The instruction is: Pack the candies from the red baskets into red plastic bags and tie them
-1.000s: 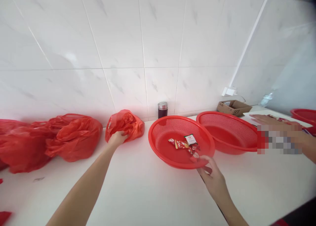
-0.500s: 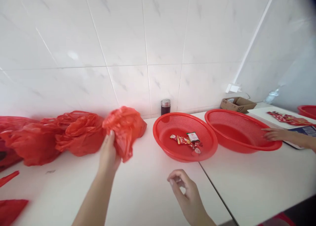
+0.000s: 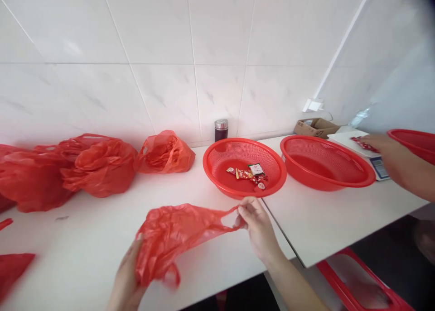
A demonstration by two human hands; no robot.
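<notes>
A thin red plastic bag (image 3: 180, 227) is stretched between my two hands above the white table (image 3: 84, 256). My left hand (image 3: 129, 268) grips its bunched body on the left; part of the fingers is hidden behind the plastic. My right hand (image 3: 253, 218) pinches the bag's handle loop and draws it out to the right. Just beyond my right hand stands a red plastic basket (image 3: 212, 177) holding several small snack packets (image 3: 244, 173). Behind the bag, near the wall, sits an open red bag (image 3: 166, 155) with crumpled plastic inside.
More red bags (image 3: 102, 166) lie at the left. A second red basket (image 3: 326, 166) stands on the right. A co-worker's hand (image 3: 380, 143) holds a red packet over a scale (image 3: 379, 168). A dark jar (image 3: 221, 132) and a cardboard box (image 3: 314, 127) are by the wall.
My left hand has brought a red bag down and nearer. My right hand has taken hold of its handle. The co-worker's hand has moved from the second basket to the scale.
</notes>
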